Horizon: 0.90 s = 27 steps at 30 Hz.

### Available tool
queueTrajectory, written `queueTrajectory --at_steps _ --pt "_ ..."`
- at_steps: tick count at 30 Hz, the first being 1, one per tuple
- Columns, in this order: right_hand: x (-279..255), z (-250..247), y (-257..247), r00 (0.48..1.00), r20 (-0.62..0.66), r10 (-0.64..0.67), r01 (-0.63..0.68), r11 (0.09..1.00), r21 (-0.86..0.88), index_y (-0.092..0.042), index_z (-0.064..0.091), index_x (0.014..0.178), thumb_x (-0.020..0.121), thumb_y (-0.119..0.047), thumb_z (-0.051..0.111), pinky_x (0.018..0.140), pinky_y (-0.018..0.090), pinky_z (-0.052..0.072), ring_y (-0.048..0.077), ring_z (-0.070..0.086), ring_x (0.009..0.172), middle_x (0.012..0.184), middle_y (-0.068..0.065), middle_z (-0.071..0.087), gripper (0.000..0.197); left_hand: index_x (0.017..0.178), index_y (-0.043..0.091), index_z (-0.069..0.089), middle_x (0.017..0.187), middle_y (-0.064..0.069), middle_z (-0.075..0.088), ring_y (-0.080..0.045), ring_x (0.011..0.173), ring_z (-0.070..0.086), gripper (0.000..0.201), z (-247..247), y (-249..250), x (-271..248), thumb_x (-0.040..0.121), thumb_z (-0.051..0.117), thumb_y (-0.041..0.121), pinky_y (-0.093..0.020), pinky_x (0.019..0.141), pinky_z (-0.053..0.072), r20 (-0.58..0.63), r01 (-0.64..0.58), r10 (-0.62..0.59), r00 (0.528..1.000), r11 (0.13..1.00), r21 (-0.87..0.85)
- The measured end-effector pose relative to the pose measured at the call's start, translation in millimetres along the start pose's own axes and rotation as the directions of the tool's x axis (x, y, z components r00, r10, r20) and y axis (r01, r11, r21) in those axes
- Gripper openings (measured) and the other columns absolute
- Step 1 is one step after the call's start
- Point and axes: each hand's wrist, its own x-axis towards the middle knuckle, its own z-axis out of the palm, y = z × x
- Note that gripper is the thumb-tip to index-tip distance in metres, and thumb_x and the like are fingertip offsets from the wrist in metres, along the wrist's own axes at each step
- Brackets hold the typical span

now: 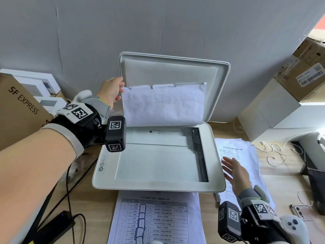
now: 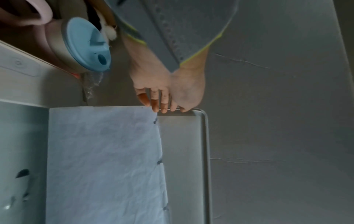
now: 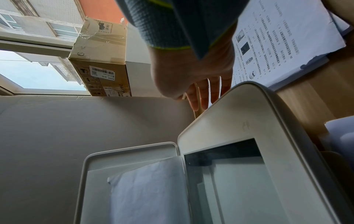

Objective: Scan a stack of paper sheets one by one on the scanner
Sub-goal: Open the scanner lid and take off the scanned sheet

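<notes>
The white scanner (image 1: 218, 166) sits mid-desk, its lid (image 1: 221, 88) raised upright and its glass (image 1: 158, 161) bare. A crumpled white sheet (image 1: 163, 104) stands against the inside of the lid. My left hand (image 1: 112, 90) holds the lid's upper left edge, fingers in front and thumb on the rim, one fingertip touching the sheet's corner (image 2: 153, 110). My right hand (image 1: 233, 171) hovers flat with straight fingers over the stack of printed sheets (image 1: 246, 152) to the right of the scanner. In the right wrist view the stack (image 3: 287, 37) lies beyond my fingers (image 3: 203, 94).
A printed table sheet (image 1: 158, 217) lies in front of the scanner. A brown SF Express box (image 1: 19, 110) stands at the left and cardboard boxes (image 1: 302, 73) at the right. White cables (image 1: 274, 155) and a phone (image 1: 299, 210) lie at the right; a blue-lidded cup (image 2: 86, 45) stands left of the scanner.
</notes>
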Motion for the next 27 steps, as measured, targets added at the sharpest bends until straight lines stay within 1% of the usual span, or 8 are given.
queueTrajectory --at_steps 6,10,14,17,20,22,24,27 --pt "-1.6 -0.6 0.7 1.000 -0.007 -0.011 0.011 1.000 -0.011 -0.007 0.057 0.124 0.102 -0.028 0.031 0.092 0.035 0.039 0.024 0.051 0.110 0.128 0.012 0.057 0.041 0.096 0.013 0.049 0.080 -0.003 0.048 -0.012 0.046 0.055 0.014 -4.8 -43.6 -9.7 0.094 0.038 0.021 -0.008 0.035 0.026 -0.018 0.251 -0.250 0.968 0.963 0.097" --pt "-5.8 0.8 4.1 0.995 -0.062 -0.078 0.076 0.997 -0.031 -0.007 0.061 0.118 0.099 -0.020 0.036 0.091 0.035 0.042 0.024 0.053 0.108 0.121 0.012 0.060 0.034 0.080 0.014 0.046 0.082 -0.006 0.046 -0.014 0.035 0.056 0.020 -15.0 -77.8 -28.2 0.095 0.037 0.024 -0.007 0.034 0.030 -0.001 0.404 -0.410 0.912 0.899 0.166" --pt "-12.4 6.5 0.6 0.982 -0.098 -0.158 0.159 0.987 -0.003 -0.003 0.063 0.109 0.095 -0.010 0.039 0.066 0.025 0.047 0.022 0.058 0.086 0.099 0.011 0.065 0.029 0.072 0.012 0.046 0.068 -0.003 0.052 -0.010 0.050 0.047 0.026 -22.1 -110.1 -45.3 0.095 0.035 0.014 -0.018 0.035 0.033 0.028 0.398 -0.417 0.909 0.884 0.246" --pt "-14.9 15.5 -0.8 0.990 -0.026 -0.139 0.139 0.990 0.009 -0.003 0.062 0.105 0.095 -0.008 0.041 0.051 0.017 0.048 0.015 0.062 0.064 0.085 0.007 0.065 0.024 0.092 0.006 0.054 0.069 -0.009 0.057 -0.019 0.054 0.051 0.011 -28.1 -126.4 -57.1 0.091 0.045 0.012 -0.020 0.044 0.041 0.085 0.439 -0.462 0.883 0.875 0.204" --pt "-14.7 25.5 1.1 0.995 0.061 -0.079 0.081 0.996 -0.025 -0.001 0.060 0.105 0.096 -0.006 0.042 0.049 0.018 0.052 0.018 0.063 0.061 0.083 0.010 0.066 0.021 0.107 0.002 0.057 0.098 -0.017 0.065 -0.024 0.077 0.065 0.017 -28.7 -132.0 -67.8 0.091 0.054 0.009 -0.025 0.054 0.054 0.157 0.422 -0.447 0.881 0.890 0.170" --pt "-15.1 30.1 0.6 0.993 0.102 -0.060 0.066 0.996 -0.059 0.000 0.059 0.105 0.096 -0.005 0.042 0.049 0.019 0.053 0.020 0.063 0.064 0.084 0.010 0.066 0.020 0.099 -0.001 0.062 0.100 -0.021 0.066 -0.019 0.066 0.068 0.013 -25.7 -134.0 -75.6 0.090 0.053 -0.003 -0.023 0.054 0.056 0.196 0.374 -0.400 0.895 0.914 0.157" --pt "-16.3 32.6 -1.0 0.991 0.130 -0.043 0.055 0.994 -0.089 -0.001 0.059 0.105 0.096 -0.006 0.043 0.050 0.020 0.053 0.020 0.063 0.063 0.084 0.010 0.066 0.020 0.107 -0.008 0.062 0.110 -0.024 0.065 -0.026 0.078 0.067 0.025 -21.7 -139.0 -79.8 0.085 0.051 -0.013 -0.030 0.068 0.057 0.206 0.323 -0.366 0.908 0.922 0.216" --pt "-19.2 31.8 -2.5 0.993 0.112 -0.046 0.060 0.991 -0.121 -0.002 0.060 0.105 0.095 -0.007 0.046 0.046 0.016 0.050 0.018 0.059 0.062 0.083 0.008 0.064 0.018 0.105 -0.006 0.060 0.104 -0.019 0.065 -0.028 0.085 0.061 0.028 -21.9 -145.3 -88.2 0.084 0.045 -0.017 -0.030 0.069 0.054 0.213 0.338 -0.408 0.888 0.892 0.300"
